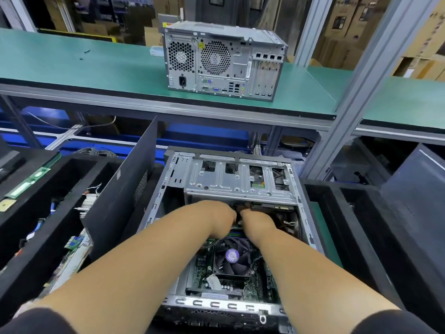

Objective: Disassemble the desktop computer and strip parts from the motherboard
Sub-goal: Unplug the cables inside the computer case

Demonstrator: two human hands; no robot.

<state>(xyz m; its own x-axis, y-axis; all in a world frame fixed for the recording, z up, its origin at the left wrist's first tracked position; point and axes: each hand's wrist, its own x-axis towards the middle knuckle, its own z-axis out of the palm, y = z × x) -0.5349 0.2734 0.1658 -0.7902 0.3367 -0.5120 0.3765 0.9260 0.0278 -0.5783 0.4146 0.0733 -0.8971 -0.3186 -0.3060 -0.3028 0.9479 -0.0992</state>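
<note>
While the room behind is crowded with stacked cartons (pixel 346 25) and grey frame posts (pixel 375 75), the work is done low down, below a green shelf (pixel 72 68) on which a second, closed computer (pixel 224 61) stands with its rear ports facing the camera. Black bins (pixel 48 196) are set to the left, holding loose boards and cables, and dark panels (pixel 414 196) are stacked to the right. A strip of green desk (pixel 322 227) is seen just beside the open case (pixel 303 206), which lies flat with its side off; a removed black panel (pixel 120 189) is leaned against its left edge.

The case is judged heavy and stiff, with thin steel edges that may cut, so it is best steadied by its frame and not lifted. Within it the drive cage (pixel 240 182) spans the far end, and the motherboard (pixel 202 266) is bedded on the floor near the camera, with the fan (pixel 232 256) on top. The board is judged light but brittle: it should be held by its edges, and connectors should be pulled by their plugs, not their wires.

Both hands are reached in under the cage lip, almost touching. The left hand (pixel 214 213) and right hand (pixel 257 220) are curled with fingers hidden, so what is gripped, if anything, cannot be told.
</note>
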